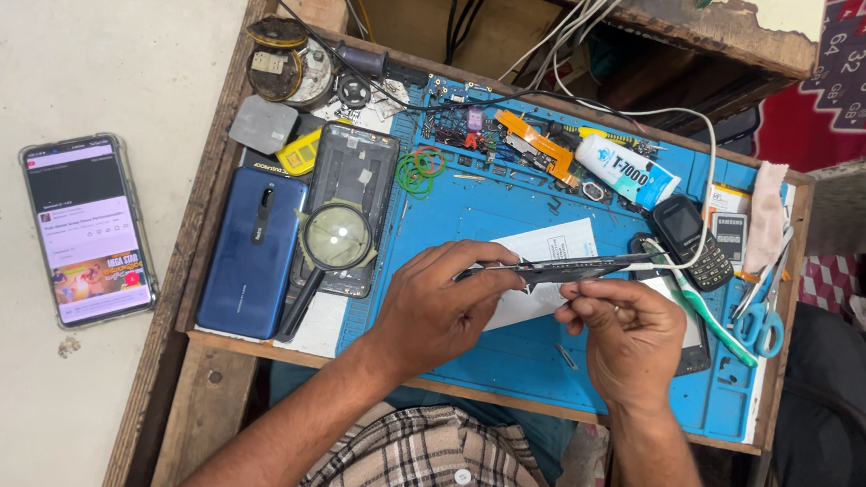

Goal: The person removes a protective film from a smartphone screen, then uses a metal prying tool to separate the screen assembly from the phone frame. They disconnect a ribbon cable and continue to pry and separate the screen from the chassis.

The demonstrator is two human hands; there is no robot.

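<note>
Hands [440, 299] [628, 331] gripping dark phone frame [562, 269]

Bare blue mat [475, 211] lies open ahead of the hands, hemmed by the magnifier [336, 238] left, keypad phone [692, 242] and toothbrush [704, 310] right.

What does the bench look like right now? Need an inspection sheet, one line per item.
Surface: blue repair mat on a wooden tray.
Job's things: thin dark phone part, held edge-on over the mat.
Clutter: blue phone back, magnifying glass, glue tube, keypad phone, toothbrush, scissors, green rubber bands.
Grippers: left hand and right hand pinch the part, one at each end.
Cables: white cable loops to the keypad phone.
Surroundings: lit smartphone on the pale table to the left.
</note>
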